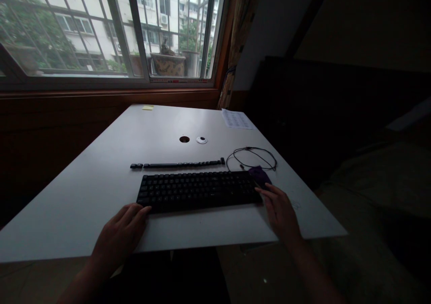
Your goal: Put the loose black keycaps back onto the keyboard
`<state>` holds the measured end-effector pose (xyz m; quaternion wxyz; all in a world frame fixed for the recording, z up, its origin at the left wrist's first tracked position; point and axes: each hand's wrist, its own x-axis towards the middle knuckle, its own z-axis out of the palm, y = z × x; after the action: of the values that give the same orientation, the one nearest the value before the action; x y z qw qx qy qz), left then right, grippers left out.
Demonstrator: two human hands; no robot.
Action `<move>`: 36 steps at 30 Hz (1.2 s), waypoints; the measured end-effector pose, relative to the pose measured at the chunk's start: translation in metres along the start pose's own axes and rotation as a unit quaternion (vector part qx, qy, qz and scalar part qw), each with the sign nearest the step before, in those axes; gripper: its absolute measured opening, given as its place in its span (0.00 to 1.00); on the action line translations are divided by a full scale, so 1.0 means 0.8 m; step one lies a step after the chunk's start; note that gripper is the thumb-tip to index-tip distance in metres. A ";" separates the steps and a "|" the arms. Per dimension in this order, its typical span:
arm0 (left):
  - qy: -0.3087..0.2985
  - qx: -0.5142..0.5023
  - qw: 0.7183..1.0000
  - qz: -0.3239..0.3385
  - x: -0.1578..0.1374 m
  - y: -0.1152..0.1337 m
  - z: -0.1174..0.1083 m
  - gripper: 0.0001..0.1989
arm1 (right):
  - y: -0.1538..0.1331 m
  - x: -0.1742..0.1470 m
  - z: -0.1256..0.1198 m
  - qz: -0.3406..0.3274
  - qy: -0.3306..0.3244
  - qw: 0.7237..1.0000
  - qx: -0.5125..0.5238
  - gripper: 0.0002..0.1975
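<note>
A black keyboard (198,191) lies flat near the front of the white table. At its front left corner, my left hand (123,227) has its fingers closed against the edge, with the thumb along the front. My right hand (279,212) grips the right end, fingertips on the top edge and the thumb mostly hidden. Just behind the keyboard runs a row of loose black keycaps (191,164), among them a long space bar (162,165). A crumpled purple cloth (260,175) sits by the keyboard's back right corner, close to my right fingertips.
A thin black cable (254,148) lies looped at the right. Farther back, the white table (111,147) has a round hole (184,139) with a white cover (201,140) beside it. A printed sheet (237,119) and yellow sticky notes (147,107) lie near the far edge.
</note>
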<state>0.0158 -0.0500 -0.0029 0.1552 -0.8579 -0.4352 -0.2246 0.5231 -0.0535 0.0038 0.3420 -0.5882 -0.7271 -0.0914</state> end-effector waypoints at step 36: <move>0.001 0.008 1.000 -0.002 0.000 0.001 0.000 0.13 | -0.005 0.003 0.001 -0.031 -0.005 0.999 -0.041 0.12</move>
<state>0.0165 -0.0503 -0.0030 0.1624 -0.8555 -0.4388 -0.2219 0.5191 -0.0524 0.0055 0.3112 -0.5794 -0.7421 -0.1289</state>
